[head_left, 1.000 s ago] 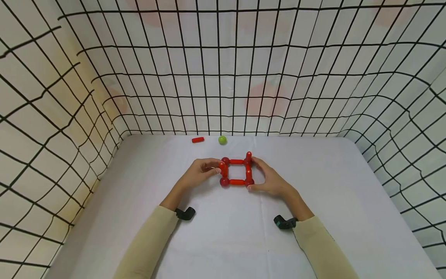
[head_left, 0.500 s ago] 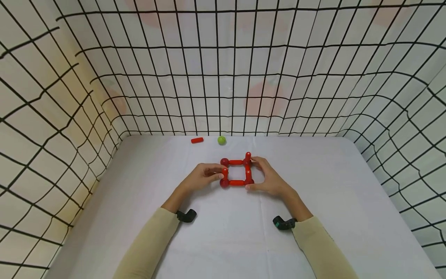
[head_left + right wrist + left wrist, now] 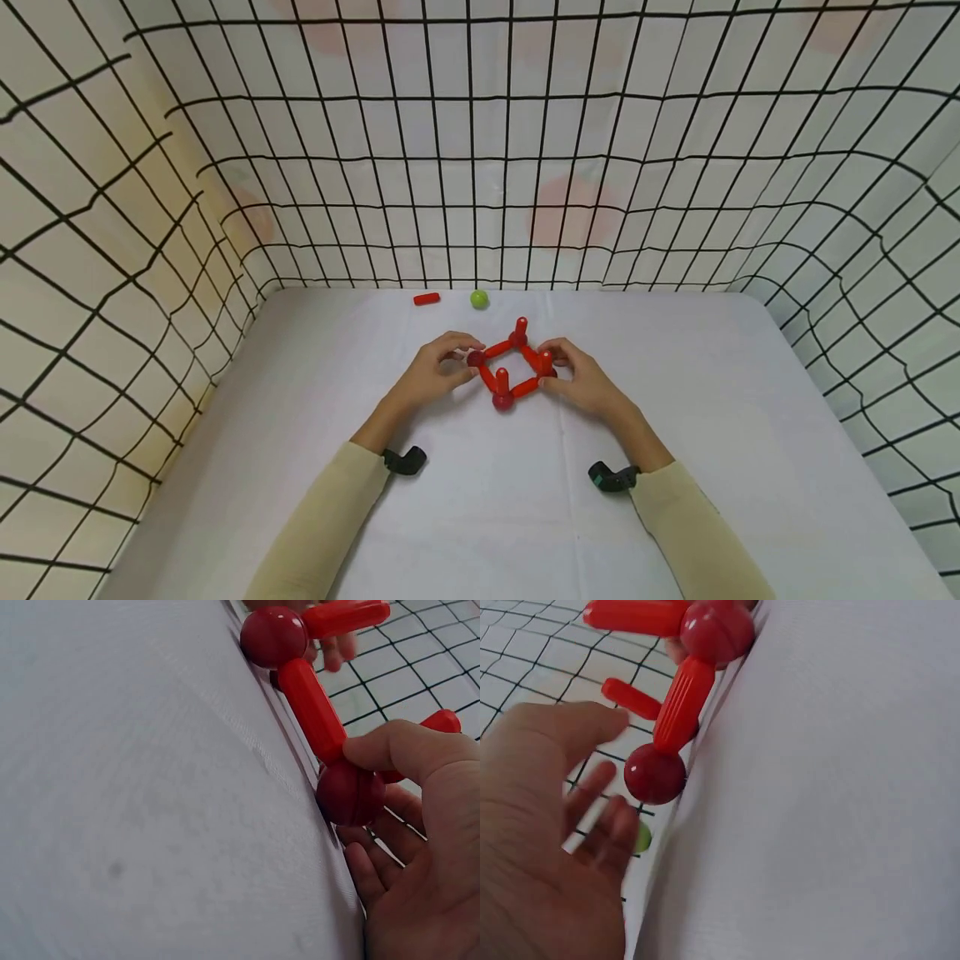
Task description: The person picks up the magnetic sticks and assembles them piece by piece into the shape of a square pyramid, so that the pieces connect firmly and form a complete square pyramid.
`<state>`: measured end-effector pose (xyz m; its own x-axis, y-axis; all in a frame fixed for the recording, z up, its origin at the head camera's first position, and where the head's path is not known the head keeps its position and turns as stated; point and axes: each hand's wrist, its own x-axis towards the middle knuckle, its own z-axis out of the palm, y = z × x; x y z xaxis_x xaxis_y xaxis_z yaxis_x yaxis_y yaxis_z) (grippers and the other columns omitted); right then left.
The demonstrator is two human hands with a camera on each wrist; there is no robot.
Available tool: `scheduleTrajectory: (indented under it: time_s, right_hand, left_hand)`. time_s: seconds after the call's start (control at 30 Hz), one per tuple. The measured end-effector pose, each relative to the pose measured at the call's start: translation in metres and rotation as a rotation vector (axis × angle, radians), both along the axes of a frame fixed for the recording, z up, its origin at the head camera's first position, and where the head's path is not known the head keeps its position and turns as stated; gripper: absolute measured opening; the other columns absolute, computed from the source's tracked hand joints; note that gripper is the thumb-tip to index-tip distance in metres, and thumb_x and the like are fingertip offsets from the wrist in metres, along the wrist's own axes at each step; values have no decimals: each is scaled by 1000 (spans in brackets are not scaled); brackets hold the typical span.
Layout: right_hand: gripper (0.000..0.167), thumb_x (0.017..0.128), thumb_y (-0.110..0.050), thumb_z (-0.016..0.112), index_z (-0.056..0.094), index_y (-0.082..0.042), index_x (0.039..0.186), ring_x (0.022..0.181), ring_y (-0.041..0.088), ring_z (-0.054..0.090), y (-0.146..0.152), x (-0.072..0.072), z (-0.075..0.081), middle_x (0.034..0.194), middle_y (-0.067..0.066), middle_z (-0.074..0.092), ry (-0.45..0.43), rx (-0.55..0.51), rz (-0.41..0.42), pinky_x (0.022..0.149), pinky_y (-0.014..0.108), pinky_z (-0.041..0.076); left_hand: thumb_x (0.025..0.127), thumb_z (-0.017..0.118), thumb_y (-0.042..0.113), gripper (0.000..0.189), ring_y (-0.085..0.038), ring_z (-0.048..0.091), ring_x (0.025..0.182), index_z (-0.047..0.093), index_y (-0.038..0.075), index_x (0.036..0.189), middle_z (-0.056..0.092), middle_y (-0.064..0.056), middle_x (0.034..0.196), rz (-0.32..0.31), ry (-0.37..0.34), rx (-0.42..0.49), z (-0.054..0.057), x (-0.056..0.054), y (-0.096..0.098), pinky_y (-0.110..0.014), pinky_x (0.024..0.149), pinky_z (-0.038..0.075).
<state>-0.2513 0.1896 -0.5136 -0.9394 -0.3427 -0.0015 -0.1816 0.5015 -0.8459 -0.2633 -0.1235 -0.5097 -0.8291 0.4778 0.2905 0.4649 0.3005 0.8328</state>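
A square frame (image 3: 498, 348) of red ribbed rods and dark red balls lies on the white cloth, set cornerwise to me. From three of its balls a red rod stands up; the left ball (image 3: 655, 774) bears none. My left hand (image 3: 435, 370) curves around that left corner, and in the left wrist view its thumb and fingers show apart from the ball. At the right corner my right hand (image 3: 588, 382) pinches the frame. The right wrist view shows the thumb (image 3: 375, 746) on the joint of rod and ball (image 3: 349, 793), fingers behind it.
A loose red rod (image 3: 427, 298) and a green ball (image 3: 479, 298) lie at the back of the table, near the black wire mesh (image 3: 510, 158). This mesh walls in the back and both sides. A dark band sits on each wrist.
The frame has turned counterclockwise as seen from above, from square-on to cornerwise. My left hand has let go of the upright rod at the front left corner; my right thumb has moved back.
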Motion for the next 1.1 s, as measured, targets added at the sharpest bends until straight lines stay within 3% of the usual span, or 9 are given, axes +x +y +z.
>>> scheduleTrajectory:
  time_s: [0.1,0.23,0.37,0.47,0.57,0.73,0.87,1.1]
  right_hand:
    - [45,96,-18,70,52,-20,137,133,35,54,2,-1,0,137,9,61,17,2,9,116,57,42]
    - [50,97,-15,69,46,-13,143,137,35,53,7,-2,-1,143,13,56,41,-26,27,118,53,41]
    - [80,88,-18,81,34,-10,152,147,34,41,11,1,-1,156,13,43,21,-26,86,123,52,35]
    - [106,78,-36,91,25,-16,158,151,31,34,11,3,0,162,7,34,-1,27,120,124,51,32]
    - [119,70,-50,93,22,-21,161,152,31,33,8,4,1,165,3,31,-18,72,99,123,52,34]
    - [119,70,-51,93,24,-20,162,151,35,37,4,2,2,167,4,31,-10,123,67,121,55,37]
    - [118,71,-49,92,24,-18,162,151,36,36,3,2,1,167,6,31,-9,127,70,121,55,37]
    - [118,72,-48,92,23,-18,163,152,35,36,4,3,0,167,7,31,-16,119,67,122,53,36]
  left_hand:
    - [90,79,11,41,-20,62,121,71,16,130,66,-2,133,-2,21,-94,-5,-2,-1,-41,104,55]
    - [89,83,17,36,-13,65,109,75,20,124,69,2,123,5,47,-170,-10,-3,0,-31,96,58]
    - [83,89,26,35,-9,66,95,77,20,116,69,7,108,39,36,-171,-8,1,4,-26,87,58]
    - [79,91,33,38,-7,65,92,77,19,112,68,10,102,51,9,-181,-6,5,8,-24,85,58]
    - [78,91,38,39,-7,64,92,74,21,109,67,11,98,44,7,-194,-6,8,13,-23,85,58]
    - [78,91,42,39,-9,62,91,71,25,106,65,11,96,12,24,-189,-6,8,17,-24,85,57]
    - [83,86,41,36,-8,64,96,72,23,111,68,11,101,1,-21,-166,-6,4,10,-27,89,57]
    - [97,72,36,33,-13,66,114,70,19,126,71,6,122,80,-81,-142,2,-16,-6,-35,104,55]
